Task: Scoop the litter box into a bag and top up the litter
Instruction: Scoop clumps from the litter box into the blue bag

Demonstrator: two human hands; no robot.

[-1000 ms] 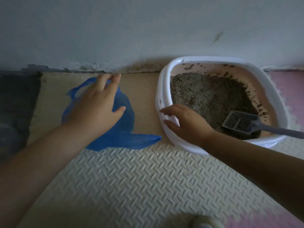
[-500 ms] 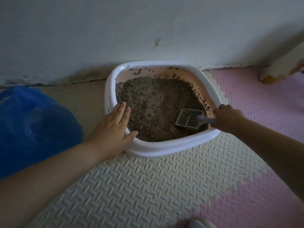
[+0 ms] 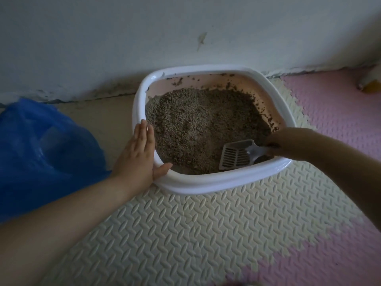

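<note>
A white-rimmed litter box [image 3: 208,183] with a pink inside stands against the wall, filled with grey-brown litter [image 3: 198,124]. My left hand [image 3: 138,157] lies flat on the box's left rim, fingers straight. My right hand [image 3: 288,143] grips the handle of a grey slotted scoop [image 3: 237,154], whose head rests in the near right corner of the litter. A blue plastic bag [image 3: 47,153] lies on the floor to the left of the box, apart from both hands.
Cream and pink foam floor mats [image 3: 206,234] cover the floor in front of the box. A stained white wall [image 3: 144,38] runs behind it. A small yellowish object [image 3: 371,83] sits at the far right by the wall.
My left hand left the blue bag and settled flat on the box's left rim. My right hand moved from that rim to the scoop handle and lifted the scoop's head slightly.
</note>
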